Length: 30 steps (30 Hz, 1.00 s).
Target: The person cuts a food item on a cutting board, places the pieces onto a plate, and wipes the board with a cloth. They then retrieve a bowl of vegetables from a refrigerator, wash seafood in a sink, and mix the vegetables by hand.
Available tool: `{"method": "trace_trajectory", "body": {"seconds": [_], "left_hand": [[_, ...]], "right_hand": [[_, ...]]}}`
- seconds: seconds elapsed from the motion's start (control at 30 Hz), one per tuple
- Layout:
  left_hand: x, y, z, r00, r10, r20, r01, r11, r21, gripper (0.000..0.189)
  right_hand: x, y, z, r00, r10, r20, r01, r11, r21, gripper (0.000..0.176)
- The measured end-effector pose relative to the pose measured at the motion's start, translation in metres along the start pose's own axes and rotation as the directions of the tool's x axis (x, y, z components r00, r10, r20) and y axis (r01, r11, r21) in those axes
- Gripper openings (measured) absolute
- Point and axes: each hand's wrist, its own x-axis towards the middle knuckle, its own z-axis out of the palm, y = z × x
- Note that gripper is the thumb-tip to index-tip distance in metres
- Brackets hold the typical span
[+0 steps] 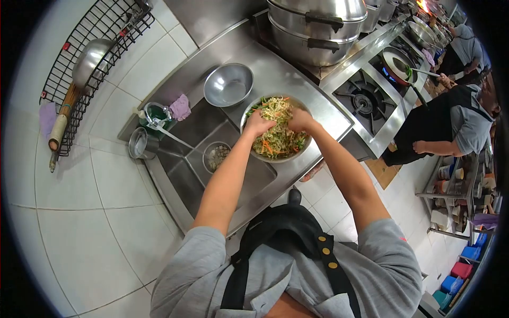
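A wide metal bowl point(247, 117) full of shredded vegetables point(275, 132), pale sprouts with orange and green strips, sits on the steel counter beside the sink. My left hand point(258, 124) reaches into its left side, fingers curled down into the vegetables. At the upper right of the same bowl, my right hand point(300, 120) is also sunk into the mix, its fingertips hidden. Just to the upper left stands an empty metal bowl point(228, 85).
The steel sink point(183, 169) holds a small container point(216, 157). A purple cloth point(180, 107) and a metal pot point(143, 144) lie left. A large steamer point(318, 32) stands behind. At right, a co-worker point(440, 122) holds a pan point(397, 66) over a burner.
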Motion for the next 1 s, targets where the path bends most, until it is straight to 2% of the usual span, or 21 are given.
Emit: {"method": "trace_trajectory", "body": {"seconds": [0.03,0.07,0.1,0.13,0.17,0.2,0.3,0.33,0.37,0.4,0.43,0.47,0.5,0.57,0.6,0.67,0.8,0.87,0.9,0.93,1.0], "left_hand": [[-0.005,0.010,-0.003,1.000,0.002,0.001,-0.002,1.000,0.001,0.051],[-0.016,0.028,-0.009,0.998,-0.033,0.052,0.042,0.985,-0.168,0.048],[-0.016,0.036,-0.012,0.993,-0.056,0.105,0.088,0.940,-0.329,0.045],[-0.013,0.041,-0.015,0.993,-0.053,0.103,0.084,0.942,-0.325,0.045],[-0.006,0.040,-0.017,0.970,-0.066,0.234,0.165,0.885,-0.436,0.043],[0.002,0.038,-0.018,0.930,-0.058,0.362,0.256,0.810,-0.528,0.042],[0.013,0.033,-0.023,0.926,-0.042,0.374,0.195,0.904,-0.380,0.037],[0.013,0.033,-0.025,0.932,-0.017,0.362,0.124,0.954,-0.273,0.035],[0.016,0.028,-0.022,0.963,0.023,0.269,0.017,0.989,-0.148,0.030],[0.007,0.041,-0.025,0.964,0.024,0.264,0.016,0.989,-0.148,0.030],[-0.003,0.054,-0.028,0.983,0.050,0.179,-0.058,0.998,0.038,0.031],[-0.010,0.061,-0.030,0.991,0.090,0.098,-0.110,0.968,0.228,0.032],[-0.004,0.045,-0.028,0.927,0.342,0.151,-0.374,0.872,0.316,0.038],[-0.004,0.027,-0.015,0.918,0.381,0.112,-0.394,0.837,0.380,0.043],[-0.013,0.030,-0.010,0.902,0.424,0.084,-0.415,0.795,0.442,0.050],[-0.043,0.053,0.000,0.974,0.180,0.137,-0.224,0.850,0.476,0.077],[-0.069,0.048,0.033,0.992,0.115,-0.054,-0.073,0.864,0.499,0.085],[-0.065,0.043,0.041,0.993,0.049,-0.103,0.004,0.890,0.456,0.088],[-0.058,0.035,0.046,0.976,0.093,-0.196,0.002,0.901,0.433,0.086],[-0.051,0.027,0.051,0.948,0.133,-0.289,-0.003,0.912,0.409,0.085],[-0.040,0.028,0.047,0.932,0.133,-0.337,-0.017,0.945,0.326,0.068]], "right_hand": [[0.003,0.021,0.023,0.995,-0.035,-0.092,0.043,0.996,0.081,0.035],[0.006,0.035,0.040,0.981,-0.061,-0.185,0.091,0.983,0.159,0.043],[0.012,0.041,0.045,0.980,-0.061,-0.189,0.092,0.983,0.160,0.043],[0.018,0.046,0.050,0.991,0.045,-0.123,-0.003,0.945,0.326,0.048],[0.020,0.048,0.053,0.989,0.142,-0.035,-0.108,0.872,0.478,0.053],[0.010,0.038,0.040,0.989,0.145,-0.036,-0.110,0.870,0.480,0.053],[-0.010,0.023,0.007,0.998,0.063,0.030,-0.061,0.995,-0.077,0.045],[-0.011,0.022,0.003,0.998,0.063,0.031,-0.060,0.995,-0.078,0.045],[-0.017,0.015,-0.009,0.999,-0.037,-0.014,0.035,0.995,-0.092,0.044],[-0.021,0.008,-0.021,0.989,-0.139,-0.058,0.132,0.985,-0.110,0.044],[-0.016,-0.001,-0.033,0.991,-0.131,0.005,0.130,0.984,-0.123,0.056],[-0.012,-0.004,-0.038,0.991,-0.136,0.008,0.136,0.983,-0.126,0.056],[-0.007,-0.008,-0.042,0.971,-0.236,0.032,0.238,0.956,-0.170,0.064],[0.021,-0.003,-0.039,0.917,-0.365,0.163,0.392,0.899,-0.193,0.093],[0.029,-0.004,-0.036,0.913,-0.372,0.168,0.400,0.897,-0.190,0.093],[0.038,-0.004,-0.030,0.843,-0.489,0.224,0.538,0.767,-0.349,0.090],[0.034,0.009,-0.014,0.888,-0.352,0.295,0.439,0.838,-0.324,0.103],[0.027,0.020,-0.004,0.935,-0.310,0.172,0.349,0.894,-0.282,0.099],[0.022,0.027,0.002,0.936,-0.348,0.044,0.348,0.905,-0.244,0.087],[0.021,0.032,0.005,0.938,-0.342,0.049,0.343,0.906,-0.249,0.087],[0.015,0.029,0.006,0.975,-0.202,-0.096,0.189,0.974,-0.127,0.073]]}}
